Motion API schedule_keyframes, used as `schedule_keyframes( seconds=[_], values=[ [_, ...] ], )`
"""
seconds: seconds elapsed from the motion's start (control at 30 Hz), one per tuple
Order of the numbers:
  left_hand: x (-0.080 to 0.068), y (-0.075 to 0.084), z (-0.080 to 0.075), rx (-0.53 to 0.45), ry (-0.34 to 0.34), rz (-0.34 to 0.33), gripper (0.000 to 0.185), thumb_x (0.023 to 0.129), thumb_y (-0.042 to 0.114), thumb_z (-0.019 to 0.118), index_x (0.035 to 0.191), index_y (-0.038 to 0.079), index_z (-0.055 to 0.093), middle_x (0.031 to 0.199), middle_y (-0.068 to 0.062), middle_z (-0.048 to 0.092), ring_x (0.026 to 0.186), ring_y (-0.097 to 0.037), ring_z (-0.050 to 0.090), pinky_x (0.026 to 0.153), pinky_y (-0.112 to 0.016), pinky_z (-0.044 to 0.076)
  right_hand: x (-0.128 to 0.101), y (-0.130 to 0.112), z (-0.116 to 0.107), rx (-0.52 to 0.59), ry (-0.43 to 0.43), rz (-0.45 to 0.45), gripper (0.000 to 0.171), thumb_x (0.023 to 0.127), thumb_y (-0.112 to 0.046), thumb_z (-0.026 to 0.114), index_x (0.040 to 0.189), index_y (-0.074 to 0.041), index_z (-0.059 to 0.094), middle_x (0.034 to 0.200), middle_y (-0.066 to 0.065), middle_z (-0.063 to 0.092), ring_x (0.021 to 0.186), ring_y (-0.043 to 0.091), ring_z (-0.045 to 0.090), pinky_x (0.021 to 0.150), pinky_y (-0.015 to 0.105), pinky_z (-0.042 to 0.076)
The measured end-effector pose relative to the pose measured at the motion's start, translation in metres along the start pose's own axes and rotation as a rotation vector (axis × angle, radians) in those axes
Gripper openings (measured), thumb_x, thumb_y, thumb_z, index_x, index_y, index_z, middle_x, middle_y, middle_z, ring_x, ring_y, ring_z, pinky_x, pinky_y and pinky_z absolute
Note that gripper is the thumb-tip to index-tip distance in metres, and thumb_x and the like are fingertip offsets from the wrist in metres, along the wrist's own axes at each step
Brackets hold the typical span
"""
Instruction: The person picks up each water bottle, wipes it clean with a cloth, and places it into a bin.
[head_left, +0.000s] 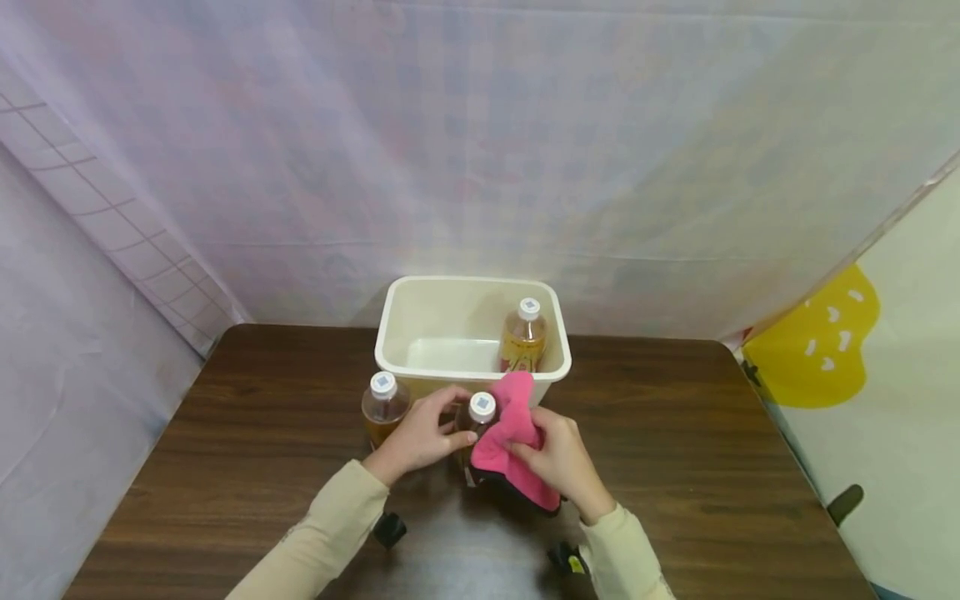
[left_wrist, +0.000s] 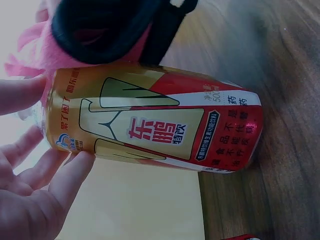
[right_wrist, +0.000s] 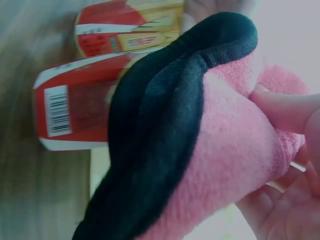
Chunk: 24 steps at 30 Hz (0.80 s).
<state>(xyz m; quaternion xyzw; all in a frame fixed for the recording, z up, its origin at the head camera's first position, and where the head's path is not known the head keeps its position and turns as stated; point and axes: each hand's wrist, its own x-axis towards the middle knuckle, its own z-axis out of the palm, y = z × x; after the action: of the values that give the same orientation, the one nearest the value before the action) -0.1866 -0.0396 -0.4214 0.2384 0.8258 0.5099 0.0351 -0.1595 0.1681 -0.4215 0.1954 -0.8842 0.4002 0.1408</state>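
An upright drink bottle (left_wrist: 150,120) with a red and gold label and a white cap stands on the table in front of the bin. My left hand (head_left: 422,432) holds it near the shoulder, thumb on one side and fingers on the other. A pink cloth (head_left: 517,433) with dark edging is bunched in my right hand (head_left: 564,460), pinched between thumb and fingers. In the head view the cloth lies against the bottle's right side and covers part of it. The right wrist view shows the cloth hiding the bottle's upper part.
Behind the hands stands a cream plastic bin (head_left: 384,333) with another capped bottle (head_left: 522,340) upright at its right end. A third bottle (head_left: 385,410) is on the table left of the left hand. The dark wooden table (head_left: 690,467) ends at a curtain behind the bin.
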Motion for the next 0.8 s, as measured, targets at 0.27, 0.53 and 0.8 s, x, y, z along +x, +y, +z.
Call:
schedule_keyframes(
  seconds=[0.27,0.53,0.8],
  values=[
    [0.0,-0.002,0.002,0.011,0.0,-0.001,0.04,0.074,0.007,0.072,0.11,0.004,0.055,0.111,-0.012,0.059,0.104,-0.032,0.057,0.081,-0.035,0.051,0.002,-0.003,-0.001,0.015,-0.045,0.081,0.021,0.065,-0.004,0.079,0.079,-0.004,0.064,0.067,0.001,0.06,0.057,0.008,0.048,0.051,0.021,0.044],
    [-0.002,-0.001,0.002,-0.017,0.006,-0.006,0.041,0.074,0.003,0.071,0.111,0.002,0.054,0.112,-0.013,0.058,0.106,-0.032,0.056,0.082,-0.034,0.05,-0.013,0.02,0.021,0.008,-0.059,0.15,0.019,0.062,0.004,0.075,0.073,-0.004,0.061,0.061,0.001,0.059,0.055,0.006,0.048,0.049,0.02,0.044],
    [-0.003,-0.001,0.004,0.049,0.019,0.027,0.042,0.075,0.006,0.07,0.113,0.003,0.053,0.112,-0.012,0.058,0.106,-0.027,0.055,0.081,-0.033,0.051,-0.026,0.047,0.042,-0.018,-0.088,0.172,0.019,0.061,0.003,0.074,0.069,-0.006,0.06,0.059,0.0,0.058,0.055,0.007,0.049,0.048,0.02,0.042]
  ],
)
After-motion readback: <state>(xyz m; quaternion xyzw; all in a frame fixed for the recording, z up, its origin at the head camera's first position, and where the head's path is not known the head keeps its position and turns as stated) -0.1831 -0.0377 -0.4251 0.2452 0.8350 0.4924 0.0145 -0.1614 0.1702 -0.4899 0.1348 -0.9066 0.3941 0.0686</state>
